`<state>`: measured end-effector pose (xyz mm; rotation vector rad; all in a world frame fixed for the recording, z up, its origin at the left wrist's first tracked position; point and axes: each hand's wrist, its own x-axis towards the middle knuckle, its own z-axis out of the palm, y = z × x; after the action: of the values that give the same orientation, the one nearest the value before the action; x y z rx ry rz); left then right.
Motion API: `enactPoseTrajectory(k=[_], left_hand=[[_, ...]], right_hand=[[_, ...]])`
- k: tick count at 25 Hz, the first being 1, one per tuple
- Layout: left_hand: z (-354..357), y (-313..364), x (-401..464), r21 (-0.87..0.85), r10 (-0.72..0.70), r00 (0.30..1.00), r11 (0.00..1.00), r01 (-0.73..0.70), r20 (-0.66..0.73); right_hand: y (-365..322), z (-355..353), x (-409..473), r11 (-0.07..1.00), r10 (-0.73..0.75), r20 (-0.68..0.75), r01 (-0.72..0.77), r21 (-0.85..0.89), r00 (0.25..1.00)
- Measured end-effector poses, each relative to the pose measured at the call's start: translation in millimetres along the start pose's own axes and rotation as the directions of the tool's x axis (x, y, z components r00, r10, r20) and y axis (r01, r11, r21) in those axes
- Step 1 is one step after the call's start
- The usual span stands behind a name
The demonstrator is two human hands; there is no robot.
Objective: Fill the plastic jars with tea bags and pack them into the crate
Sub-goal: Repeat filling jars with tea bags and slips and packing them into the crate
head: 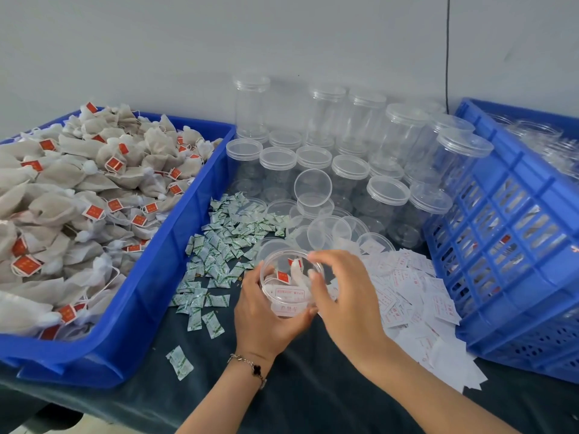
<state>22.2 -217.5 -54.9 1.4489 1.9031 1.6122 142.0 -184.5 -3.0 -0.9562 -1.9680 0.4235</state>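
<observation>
A clear round plastic jar (289, 281) is held tilted over the dark-covered bench (297, 386), its open mouth turned toward the camera. The left hand (266, 311) is curled round the jar from below and grips it. The right hand (340, 291) is at the jar's rim, its fingers (313, 274) bent into the mouth, apparently pressing the white tea bags with red tags (286, 277) down inside; whether a bag is pinched cannot be told.

Because the jar is tilted and unlidded, bags or a tag string could be dragged back out when the fingers are withdrawn, and a string left across the rim would likely keep a lid from seating. The thin wall could also be squeezed out of round by a hard grip.

Supply is heaped in the solid blue plastic bin (175, 245) to the left. The slatted blue plastic crate (507, 261), where filled jars belong, stands to the right, tipped up at an angle with clear jars already inside. Open room is tight: small green-printed sachets (216, 261) lie just left of the jar, white paper slips (413, 292) just right, and loose clear lids (319, 231) and stacked empty lidded jars (388, 192) stand close behind. Bare bench is left only toward the near edge.
</observation>
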Motion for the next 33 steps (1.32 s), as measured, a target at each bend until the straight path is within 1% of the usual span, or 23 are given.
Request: enactPoseTrajectory(k=[1,2,3,4,5,6,7,8,11,13,14,16,18,19,21,24,25,27,29,30,32,33], left_hand=[[0,0,0,-0.005,0.001,1.0,1.0,-0.001,-0.002],[-1,1,-1,-0.01,-0.002,1.0,1.0,0.002,0.003],[-2,0,-2,-0.019,-0.009,1.0,1.0,0.01,0.012],[-3,-1,-2,-0.028,-0.024,0.999,0.999,0.025,0.028],[-4,-2,-2,-0.035,-0.045,0.998,0.998,0.047,0.049],[-5,-2,-2,-0.04,-0.062,0.996,0.997,0.065,0.068],[-6,0,-2,-0.048,-0.065,0.995,0.996,0.069,0.082],[-8,4,0,-0.05,-0.048,0.995,0.997,0.053,0.092],[-9,33,16,0.002,0.094,0.985,0.995,-0.095,0.147],[-2,70,39,-0.012,0.18,0.954,0.983,-0.182,0.24],[3,92,53,-0.046,0.215,0.936,0.976,-0.211,0.278],[15,141,79,-0.133,0.291,0.906,0.956,-0.261,0.309],[32,195,100,-0.233,0.346,0.881,0.931,-0.28,0.323],[41,220,107,-0.286,0.378,0.866,0.913,-0.291,0.328],[60,268,116,-0.345,0.458,0.818,0.874,-0.343,0.347],[90,336,121,-0.269,0.557,0.73,0.831,-0.488,0.397],[100,356,122,-0.263,0.569,0.701,0.822,-0.505,0.431],[126,393,127,-0.312,0.587,0.636,0.808,-0.5,0.501],[155,420,130,-0.353,0.594,0.594,0.803,-0.48,0.543],[171,429,131,-0.366,0.597,0.58,0.801,-0.474,0.554],[204,438,129,-0.361,0.614,0.536,0.783,-0.507,0.579],[222,439,127,-0.346,0.612,0.502,0.777,-0.526,0.612]], right_hand=[[4,1,3,0.98,0.185,-0.012,-0.183,0.077,0.983],[9,1,9,0.88,0.422,0.065,-0.426,0.21,0.904],[17,3,15,0.694,0.609,0.212,-0.643,0.324,0.764],[24,6,18,0.506,0.705,0.363,-0.791,0.345,0.609],[29,9,20,0.425,0.72,0.468,-0.859,0.287,0.512],[33,12,18,0.447,0.71,0.504,-0.868,0.217,0.492],[35,15,15,0.507,0.694,0.495,-0.843,0.18,0.523],[35,16,12,0.562,0.673,0.47,-0.808,0.178,0.572],[29,-5,14,0.683,0.598,0.405,-0.704,0.194,0.692],[25,-41,33,0.754,0.568,0.314,-0.634,0.174,0.761],[23,-64,46,0.786,0.542,0.268,-0.593,0.176,0.797],[13,-114,75,0.844,0.466,0.174,-0.494,0.209,0.868],[3,-171,95,0.888,0.406,0.065,-0.41,0.207,0.911],[-2,-197,101,0.905,0.388,0.016,-0.385,0.182,0.921],[-10,-249,104,0.924,0.371,-0.074,-0.359,0.133,0.926],[-14,-320,102,0.926,0.375,-0.15,-0.363,0.1,0.915],[-13,-341,101,0.925,0.38,-0.179,-0.369,0.093,0.907],[-9,-378,103,0.923,0.382,-0.268,-0.378,0.069,0.884],[-1,-407,106,0.913,0.399,-0.375,-0.4,0.079,0.836],[6,-420,107,0.9,0.43,-0.412,-0.417,0.127,0.803],[23,-439,106,0.844,0.535,-0.417,-0.48,0.238,0.735],[33,-445,105,0.802,0.596,-0.389,-0.543,0.25,0.702]])
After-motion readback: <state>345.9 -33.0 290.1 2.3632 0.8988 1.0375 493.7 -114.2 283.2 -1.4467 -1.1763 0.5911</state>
